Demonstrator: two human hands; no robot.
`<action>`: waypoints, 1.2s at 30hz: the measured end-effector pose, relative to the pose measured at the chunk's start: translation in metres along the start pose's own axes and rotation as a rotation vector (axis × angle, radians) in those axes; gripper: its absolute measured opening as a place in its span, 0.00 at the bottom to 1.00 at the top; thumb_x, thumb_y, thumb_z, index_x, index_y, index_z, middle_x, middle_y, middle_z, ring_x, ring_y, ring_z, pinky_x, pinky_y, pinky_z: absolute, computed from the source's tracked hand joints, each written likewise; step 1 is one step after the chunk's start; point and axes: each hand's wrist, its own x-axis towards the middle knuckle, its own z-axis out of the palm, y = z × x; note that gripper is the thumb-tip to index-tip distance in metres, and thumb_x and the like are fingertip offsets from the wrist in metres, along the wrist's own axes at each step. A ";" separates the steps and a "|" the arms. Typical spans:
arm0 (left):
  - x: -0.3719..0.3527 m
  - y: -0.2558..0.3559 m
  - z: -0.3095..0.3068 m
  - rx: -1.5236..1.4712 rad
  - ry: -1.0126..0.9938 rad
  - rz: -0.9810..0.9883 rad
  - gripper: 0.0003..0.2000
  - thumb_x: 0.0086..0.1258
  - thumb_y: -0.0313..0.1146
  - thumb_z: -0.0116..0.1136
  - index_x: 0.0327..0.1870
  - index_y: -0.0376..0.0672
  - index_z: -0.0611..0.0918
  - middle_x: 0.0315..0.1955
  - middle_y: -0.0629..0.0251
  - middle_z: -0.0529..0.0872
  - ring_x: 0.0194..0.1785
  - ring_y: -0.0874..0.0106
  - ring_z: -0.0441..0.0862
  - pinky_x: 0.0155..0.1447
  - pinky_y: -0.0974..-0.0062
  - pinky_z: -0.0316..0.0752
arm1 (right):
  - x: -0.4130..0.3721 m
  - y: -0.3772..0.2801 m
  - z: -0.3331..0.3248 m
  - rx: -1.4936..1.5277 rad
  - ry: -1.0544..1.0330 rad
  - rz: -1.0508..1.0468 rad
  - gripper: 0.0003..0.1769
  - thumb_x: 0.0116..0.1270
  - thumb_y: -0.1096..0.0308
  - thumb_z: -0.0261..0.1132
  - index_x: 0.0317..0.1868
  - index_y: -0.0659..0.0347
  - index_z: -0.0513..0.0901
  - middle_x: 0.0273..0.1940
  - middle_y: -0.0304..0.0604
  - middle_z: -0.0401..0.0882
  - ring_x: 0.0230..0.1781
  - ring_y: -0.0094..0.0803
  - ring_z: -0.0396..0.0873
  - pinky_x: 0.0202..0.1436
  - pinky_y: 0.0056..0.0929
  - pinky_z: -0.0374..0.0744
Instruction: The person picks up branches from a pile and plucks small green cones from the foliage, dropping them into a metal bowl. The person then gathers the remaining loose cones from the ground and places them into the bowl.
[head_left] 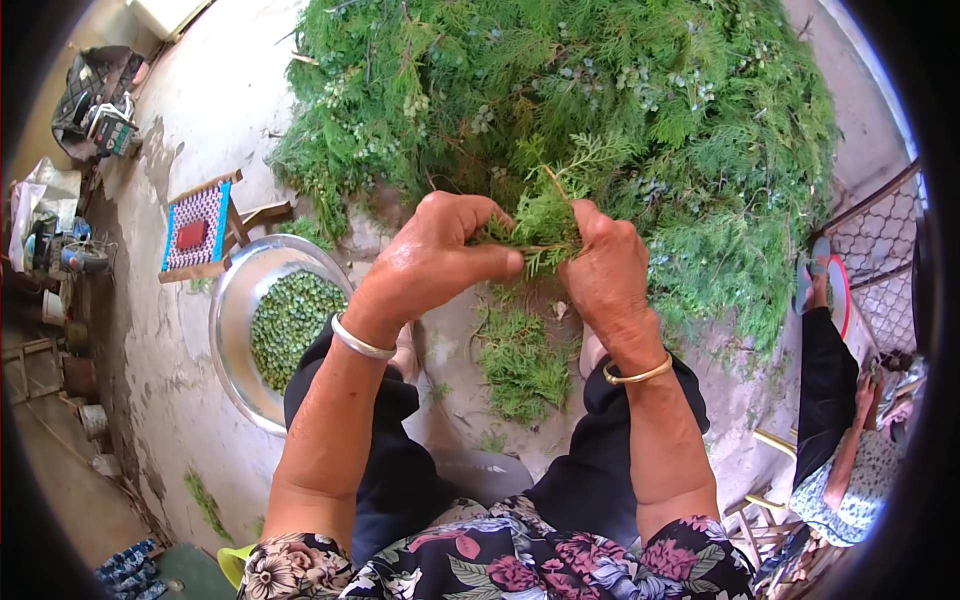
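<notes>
Held out in front of me is a green arborvitae sprig (545, 215) with flat, feathery leaves and a thin brown stem. My right hand (608, 268) is closed on it, the stem rising past the thumb. My left hand (432, 255) curls round the sprig's other side, thumb and forefinger with greenery between them; its other fingertips are hidden. Beyond both hands spreads a large heap of arborvitae branches (420, 130) bearing pale green cones. Stripped leafy bits (522, 365) lie on the ground between my feet.
To my left, a wide metal basin (228, 330) holds many green cones. Behind it stands a small woven stool (200, 232) with a red object on its seat. Another person (850, 440) sits at the right, near a wire-mesh panel (880, 240). Clutter lines the left wall.
</notes>
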 end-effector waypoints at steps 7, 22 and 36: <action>-0.001 0.017 0.004 -0.561 0.142 0.106 0.19 0.57 0.24 0.60 0.49 0.25 0.73 0.15 0.74 0.70 0.16 0.86 0.62 0.22 0.84 0.62 | 0.008 0.006 0.000 0.567 -0.005 -0.016 0.05 0.52 0.76 0.63 0.32 0.65 0.79 0.24 0.51 0.81 0.26 0.44 0.81 0.30 0.35 0.77; -0.010 -0.026 -0.078 -1.536 0.178 0.265 0.13 0.69 0.37 0.51 0.39 0.33 0.76 0.34 0.50 0.77 0.30 0.70 0.68 0.33 0.76 0.64 | 0.000 0.009 -0.036 1.411 -0.261 0.448 0.13 0.65 0.70 0.64 0.47 0.63 0.74 0.36 0.43 0.81 0.28 0.30 0.80 0.18 0.18 0.65; -0.063 -0.064 -0.132 -0.555 0.765 -0.171 0.04 0.62 0.25 0.59 0.31 0.34 0.78 0.26 0.57 0.80 0.23 0.75 0.71 0.26 0.78 0.66 | -0.050 0.011 0.008 0.204 -0.970 -0.523 0.37 0.50 0.58 0.71 0.56 0.72 0.68 0.44 0.60 0.77 0.50 0.54 0.75 0.54 0.43 0.71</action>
